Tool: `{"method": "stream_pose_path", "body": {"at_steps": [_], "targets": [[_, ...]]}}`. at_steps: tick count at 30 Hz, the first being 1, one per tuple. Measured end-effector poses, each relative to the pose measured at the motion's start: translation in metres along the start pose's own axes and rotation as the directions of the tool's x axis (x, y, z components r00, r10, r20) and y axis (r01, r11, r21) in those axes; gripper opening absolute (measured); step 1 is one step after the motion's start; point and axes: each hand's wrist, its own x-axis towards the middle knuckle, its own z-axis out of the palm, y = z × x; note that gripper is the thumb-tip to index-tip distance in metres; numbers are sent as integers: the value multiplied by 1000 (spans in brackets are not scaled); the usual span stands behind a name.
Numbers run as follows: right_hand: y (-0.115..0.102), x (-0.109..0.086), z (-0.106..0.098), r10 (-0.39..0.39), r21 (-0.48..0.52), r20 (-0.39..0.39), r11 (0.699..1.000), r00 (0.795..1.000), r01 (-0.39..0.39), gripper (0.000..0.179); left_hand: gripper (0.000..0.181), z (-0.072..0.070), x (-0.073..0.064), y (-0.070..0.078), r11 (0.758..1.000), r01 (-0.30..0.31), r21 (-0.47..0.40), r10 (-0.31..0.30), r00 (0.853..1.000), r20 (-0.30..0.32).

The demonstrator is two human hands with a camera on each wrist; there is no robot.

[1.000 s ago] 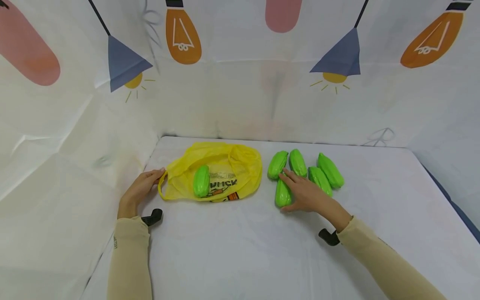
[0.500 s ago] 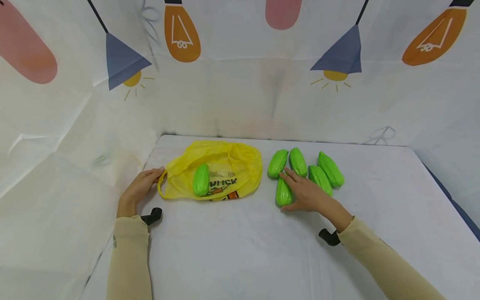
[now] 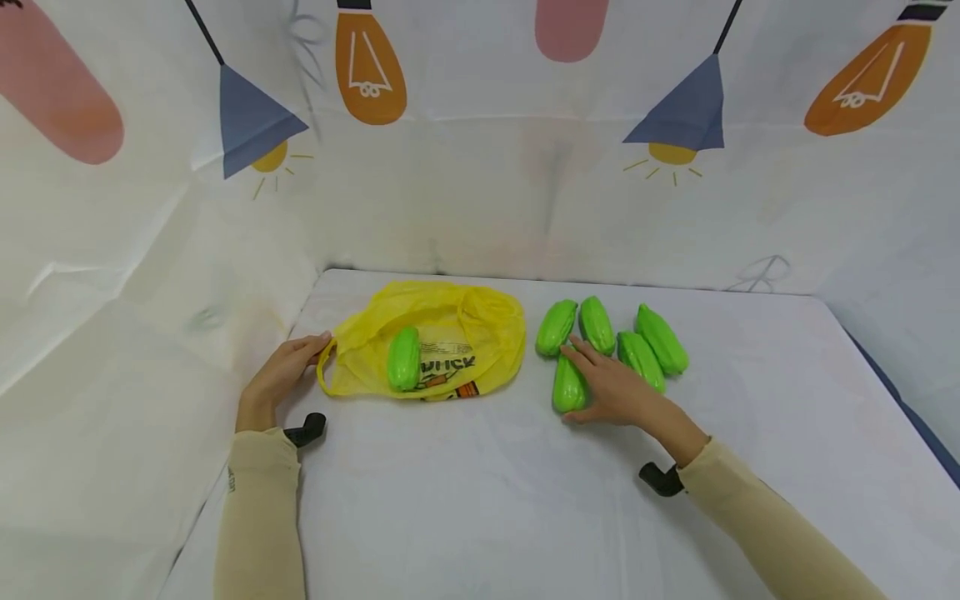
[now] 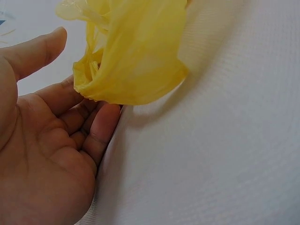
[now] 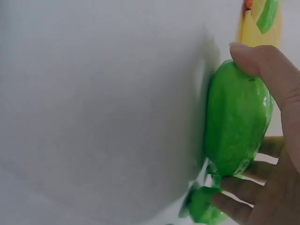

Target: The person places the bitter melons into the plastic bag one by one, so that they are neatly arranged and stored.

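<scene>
A yellow plastic bag (image 3: 491, 333) with dark printing lies flattened on the table, and a glossy green ridged fruit (image 3: 404, 358) lies on it. My left hand (image 3: 283, 372) is at the bag's left handle loop. In the left wrist view its fingers touch the underside of the bag (image 4: 140, 61), with the thumb raised apart. My right hand (image 3: 618, 387) spans another green fruit (image 5: 236, 119), thumb at one end and fingers at the other; it lies on the table. Several more green fruits (image 3: 556, 327) lie just beyond and beside this hand.
A white cloth covers the table (image 3: 480, 500). Behind it and at the left rise white sheet walls (image 3: 480, 200) printed with lamps and bulbs. A black wrist camera mount (image 3: 306, 430) sticks out by the left cuff, another (image 3: 660, 479) by the right.
</scene>
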Motion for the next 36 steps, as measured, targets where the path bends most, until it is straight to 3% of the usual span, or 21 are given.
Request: {"method": "stream_pose_path", "body": {"at_steps": [5, 12, 17, 24, 31, 36], "targets": [[3, -3, -3, -26, 22, -10, 999, 1000, 26, 105, 84, -1, -2, 1, 1000, -2, 13, 2, 1000, 2], [-9, -3, -37, -73, 62, -54, 995, 996, 76, 104, 82, 0, -3, 5, 999, -40, 30, 40, 999, 4], [-34, 22, -54, -154, 45, -94, 986, 984, 158, 106, 82, -1, -3, 5, 1000, -23, 19, 23, 1000, -6], [-86, 72, -45, -259, 40, -9, 965, 966, 259, 106, 81, 1, -4, 1, 1000, 6, -4, -6, 1000, 5], [-125, 106, -24, -295, 47, 95, 955, 951, 291, 104, 69, 3, -1, -4, 998, -24, -55, 23, 1000, -18], [-136, 123, -19, -260, 43, 131, 966, 957, 257, 106, 70, 3, 0, -3, 998, -44, -45, 43, 999, -25]]}}
